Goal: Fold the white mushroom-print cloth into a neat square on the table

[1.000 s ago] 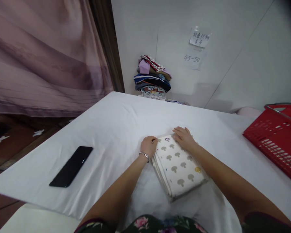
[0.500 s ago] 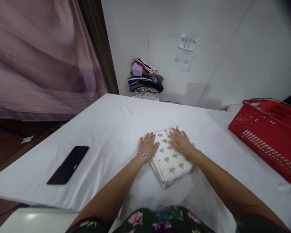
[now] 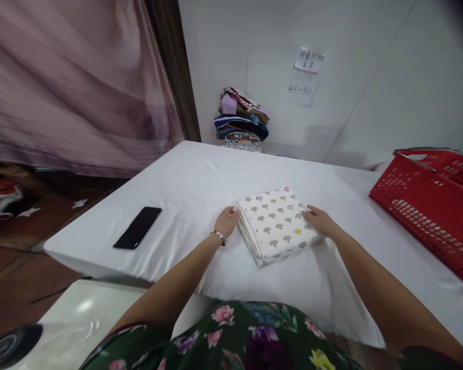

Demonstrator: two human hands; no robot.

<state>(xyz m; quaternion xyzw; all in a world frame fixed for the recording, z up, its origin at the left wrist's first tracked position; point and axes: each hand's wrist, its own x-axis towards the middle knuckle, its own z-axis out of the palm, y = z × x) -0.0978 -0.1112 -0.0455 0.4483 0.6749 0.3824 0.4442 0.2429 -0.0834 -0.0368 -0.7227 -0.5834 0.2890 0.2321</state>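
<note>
A folded white cloth [image 3: 272, 220] printed with grey-brown mushrooms lies on the white-covered table [image 3: 170, 180], several layers showing along its left edge. One mushroom is yellow and another red. My left hand [image 3: 227, 222], with a bracelet at the wrist, is closed on the cloth's left side near the far corner. Opposite it, my right hand [image 3: 321, 222] grips the right edge, fingertips on top and the other fingers partly hidden.
A black phone [image 3: 138, 227] lies on the left of the table. On the right stands a red plastic basket [image 3: 428, 210]. Behind the far edge rises a stack of folded fabrics [image 3: 241, 123] by the wall. A pink curtain [image 3: 81, 87] hangs at left.
Both hands were flat on top of the cloth; they have moved outward to its left and right edges. The view has shifted, showing more floor at left.
</note>
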